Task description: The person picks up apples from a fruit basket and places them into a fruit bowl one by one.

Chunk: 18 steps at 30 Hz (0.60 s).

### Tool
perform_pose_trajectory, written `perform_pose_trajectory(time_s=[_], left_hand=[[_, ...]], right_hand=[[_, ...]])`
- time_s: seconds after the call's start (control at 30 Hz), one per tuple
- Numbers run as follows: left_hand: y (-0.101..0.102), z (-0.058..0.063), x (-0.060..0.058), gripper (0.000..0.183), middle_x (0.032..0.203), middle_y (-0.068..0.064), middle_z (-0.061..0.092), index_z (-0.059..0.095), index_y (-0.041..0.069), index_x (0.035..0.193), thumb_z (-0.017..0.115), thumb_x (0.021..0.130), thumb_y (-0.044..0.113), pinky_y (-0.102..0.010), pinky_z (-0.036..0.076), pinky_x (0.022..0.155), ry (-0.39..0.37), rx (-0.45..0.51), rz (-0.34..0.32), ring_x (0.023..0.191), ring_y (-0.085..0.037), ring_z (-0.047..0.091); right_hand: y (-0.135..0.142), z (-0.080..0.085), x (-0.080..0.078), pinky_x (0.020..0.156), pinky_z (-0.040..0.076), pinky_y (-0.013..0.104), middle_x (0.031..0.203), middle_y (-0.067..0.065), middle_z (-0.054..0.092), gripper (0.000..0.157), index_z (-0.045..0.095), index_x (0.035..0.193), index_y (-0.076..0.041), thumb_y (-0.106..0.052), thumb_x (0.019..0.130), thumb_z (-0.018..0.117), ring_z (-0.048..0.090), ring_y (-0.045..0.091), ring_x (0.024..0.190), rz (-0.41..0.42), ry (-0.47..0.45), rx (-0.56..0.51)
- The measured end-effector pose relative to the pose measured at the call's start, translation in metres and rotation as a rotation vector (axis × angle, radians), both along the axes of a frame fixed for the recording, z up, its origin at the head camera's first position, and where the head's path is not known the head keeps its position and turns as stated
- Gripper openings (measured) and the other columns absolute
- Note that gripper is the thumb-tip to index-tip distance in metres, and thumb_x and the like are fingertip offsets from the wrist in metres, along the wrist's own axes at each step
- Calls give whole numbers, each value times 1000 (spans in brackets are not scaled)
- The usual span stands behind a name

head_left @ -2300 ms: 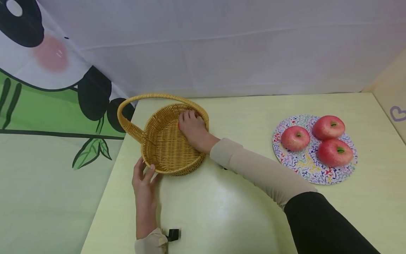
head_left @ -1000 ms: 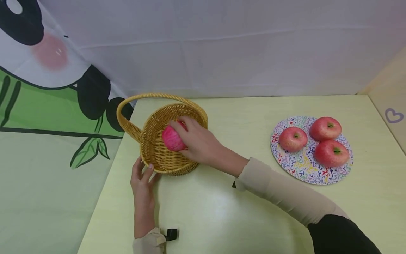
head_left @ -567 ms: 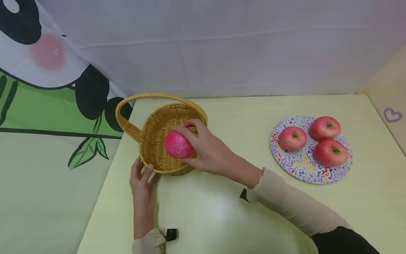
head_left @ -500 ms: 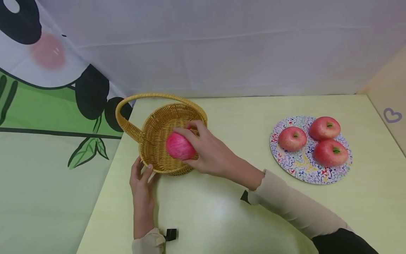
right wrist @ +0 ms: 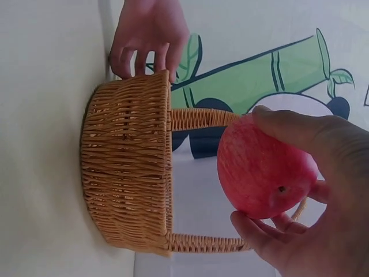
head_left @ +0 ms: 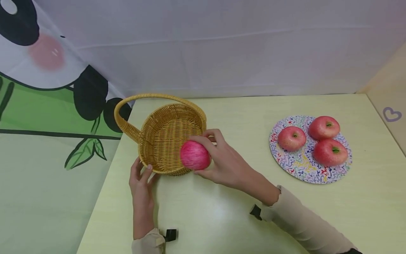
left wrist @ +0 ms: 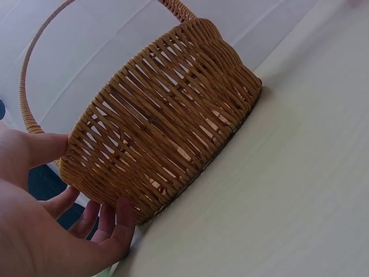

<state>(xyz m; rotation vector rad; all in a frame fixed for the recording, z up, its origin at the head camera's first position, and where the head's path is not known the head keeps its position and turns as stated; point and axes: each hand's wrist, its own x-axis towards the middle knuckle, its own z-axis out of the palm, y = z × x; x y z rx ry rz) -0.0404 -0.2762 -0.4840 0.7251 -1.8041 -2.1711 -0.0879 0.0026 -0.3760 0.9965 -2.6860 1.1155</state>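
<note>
A pinkish-red apple (head_left: 195, 155) is gripped between the thumb and fingers of my right hand (head_left: 229, 164), in front of the lower right rim of a wicker basket (head_left: 171, 144). In the right wrist view, the apple (right wrist: 265, 167) is raised above the basket's rim, with a small dark dimple towards me. My left hand (head_left: 141, 190) holds the basket at its near left side. Its thumb rests at the rim and its fingers curl against the woven wall (left wrist: 155, 115). No other fruit shows inside the basket in the head view.
At the right, a round plate (head_left: 304, 173) with a colourful squiggle pattern bears three red apples (head_left: 330, 152). The basket's tall handle (head_left: 158, 96) arches over its back. A white cloth (head_left: 222, 53) hangs behind the pale table (head_left: 206, 218); a panda picture (head_left: 47, 70) is at left.
My right hand reached inside the basket, took hold of the apple and lifted it out towards the lower right. My left hand has stayed at the basket's side.
</note>
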Motion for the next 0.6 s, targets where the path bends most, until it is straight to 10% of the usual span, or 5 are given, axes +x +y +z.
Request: perform_pose_trajectory(time_s=[0.6], left_hand=[[1, -1, 0, 53, 150, 0, 38, 42, 30, 146, 61, 97, 20, -29, 52, 94, 16, -2, 6, 134, -21, 45]], right_hand=[[49, -20, 19, 84, 59, 37, 130, 5, 39, 89, 47, 141, -27, -33, 65, 93, 40, 19, 124, -225, -48, -93]])
